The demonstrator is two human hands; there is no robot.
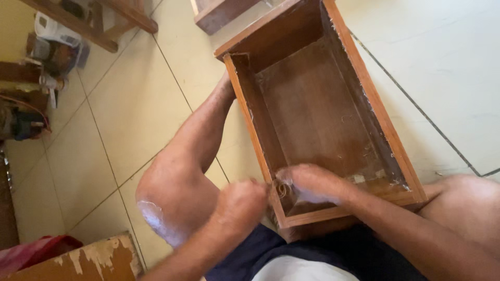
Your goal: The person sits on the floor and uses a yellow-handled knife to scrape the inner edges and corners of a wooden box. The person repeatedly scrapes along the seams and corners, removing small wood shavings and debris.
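An open brown wooden box (383,119), like a drawer, lies on the tiled floor between my legs. My left hand (240,204) is curled into a fist just outside the box's near left corner. My right hand (312,183) reaches over the near rim into that same corner, fingers bent. Between the two hands, at the corner, a small coiled or curled brownish thing (282,188) shows; it is blurred and I cannot tell what it is or which hand has it. My left knee (172,198) is raised beside the box, with a pale smear on it.
Cream floor tiles (130,104) spread all around. Wooden furniture legs (94,23) and cluttered items (47,52) stand at the far left. A worn wooden board (88,263) with flaking paint and a red cloth (36,250) lie at the lower left. Another wooden piece (219,13) sits beyond the box.
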